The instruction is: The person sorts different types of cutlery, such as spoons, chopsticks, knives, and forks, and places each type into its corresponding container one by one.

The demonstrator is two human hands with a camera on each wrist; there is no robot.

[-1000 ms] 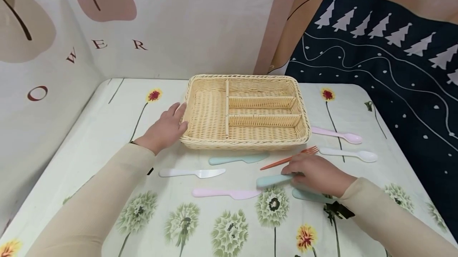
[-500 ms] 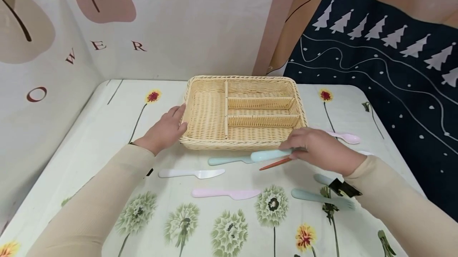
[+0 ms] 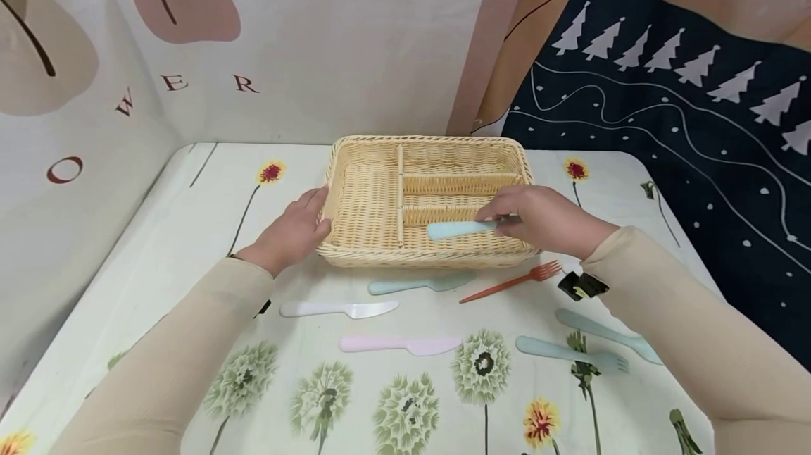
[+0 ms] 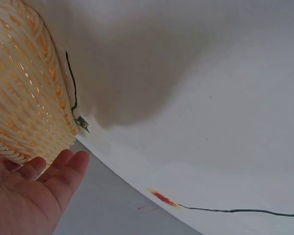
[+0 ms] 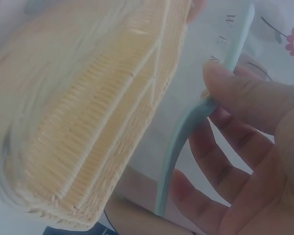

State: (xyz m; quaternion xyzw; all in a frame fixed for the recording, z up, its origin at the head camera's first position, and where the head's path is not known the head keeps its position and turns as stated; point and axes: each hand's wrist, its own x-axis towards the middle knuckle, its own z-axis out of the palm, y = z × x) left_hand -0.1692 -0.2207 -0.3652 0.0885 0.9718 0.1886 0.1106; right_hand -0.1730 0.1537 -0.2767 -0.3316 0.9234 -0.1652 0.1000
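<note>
A wicker cutlery basket [image 3: 427,256] with one wide left compartment and three narrow right ones sits at the table's back. My left hand [image 3: 286,231] rests against its left end, fingers fairly straight, as the left wrist view [image 4: 34,186] shows too. Over the front right compartment, my right hand [image 3: 541,219] pinches a light blue piece of cutlery [image 3: 461,229] between thumb and fingers. Seen from the side in the right wrist view, this piece [image 5: 179,137] has a curved end; whether fork or spoon, I cannot tell. Its handle points left.
Before the basket lie a light blue knife [image 3: 405,286], a white knife [image 3: 338,309], a pink knife [image 3: 399,345] and an orange fork [image 3: 510,282]. Further right are a grey-green fork [image 3: 570,352] and a grey-green spoon [image 3: 608,332], partly behind the right sleeve.
My right hand has lifted the light blue piece of cutlery off the table and carried it up and away, over the basket's front rim. My left hand has stayed at the basket's left end.
</note>
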